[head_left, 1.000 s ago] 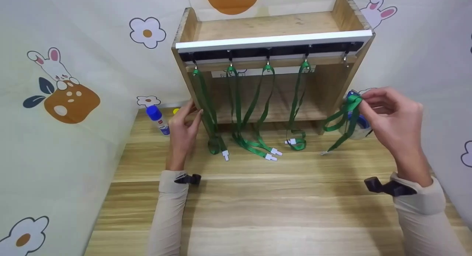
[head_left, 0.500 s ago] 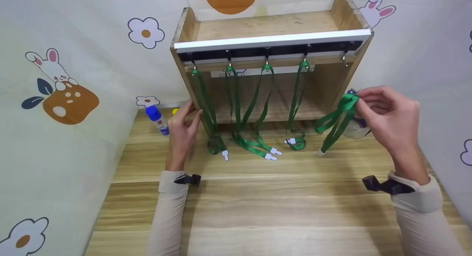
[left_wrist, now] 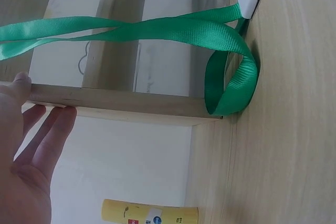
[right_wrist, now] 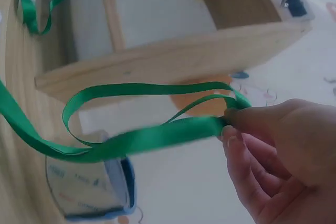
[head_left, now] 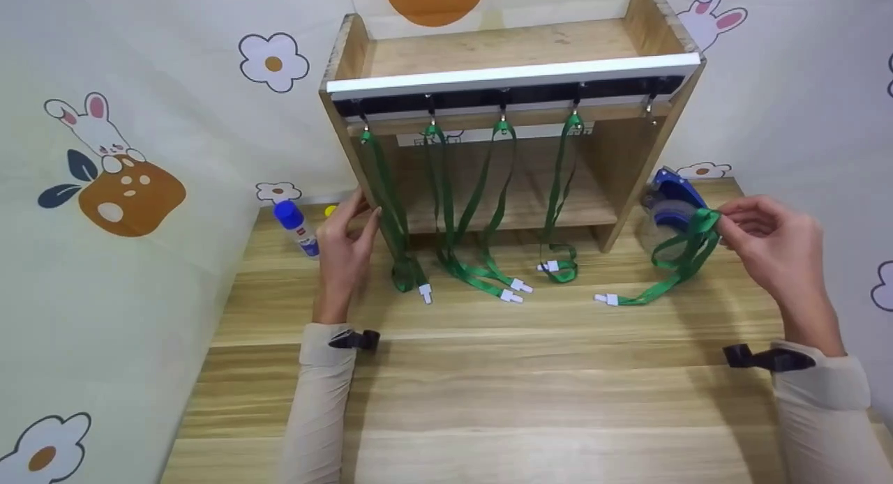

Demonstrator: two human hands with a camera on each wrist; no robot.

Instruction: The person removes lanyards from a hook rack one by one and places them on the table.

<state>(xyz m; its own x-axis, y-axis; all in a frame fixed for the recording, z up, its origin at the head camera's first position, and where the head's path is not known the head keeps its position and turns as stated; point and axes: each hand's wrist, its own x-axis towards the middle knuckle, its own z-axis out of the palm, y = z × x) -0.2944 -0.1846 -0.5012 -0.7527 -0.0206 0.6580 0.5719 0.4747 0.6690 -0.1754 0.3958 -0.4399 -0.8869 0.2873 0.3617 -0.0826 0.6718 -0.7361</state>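
Observation:
My right hand (head_left: 781, 243) pinches a folded green lanyard (head_left: 687, 261) between thumb and fingertips, to the right of the small wooden shelf (head_left: 645, 163). That lanyard's white clip (head_left: 607, 299) is on the table. In the right wrist view, the lanyard (right_wrist: 152, 142) runs in loops from the fingertips. My left hand (head_left: 345, 243) holds the shelf's left side panel (left_wrist: 131, 100), thumb on one face and fingers on the other. Several green lanyards (head_left: 481, 184) hang from metal hooks on the shelf's front, their clips reaching the table. The rightmost hook (head_left: 650, 111) bears none.
A blue-capped glue stick (head_left: 296, 227) stands left of the shelf, with something yellow (head_left: 331, 210) behind it. In the left wrist view lies a yellow tube (left_wrist: 149, 212). Right of the shelf stands a clear round container (right_wrist: 84, 187) with blue parts. Patterned walls enclose the table (head_left: 488, 386).
My right hand first shifts slightly left, then moves right and nearer to me, lowering the lanyard away from the shelf. The blue item behind it comes into view. My left hand stays put.

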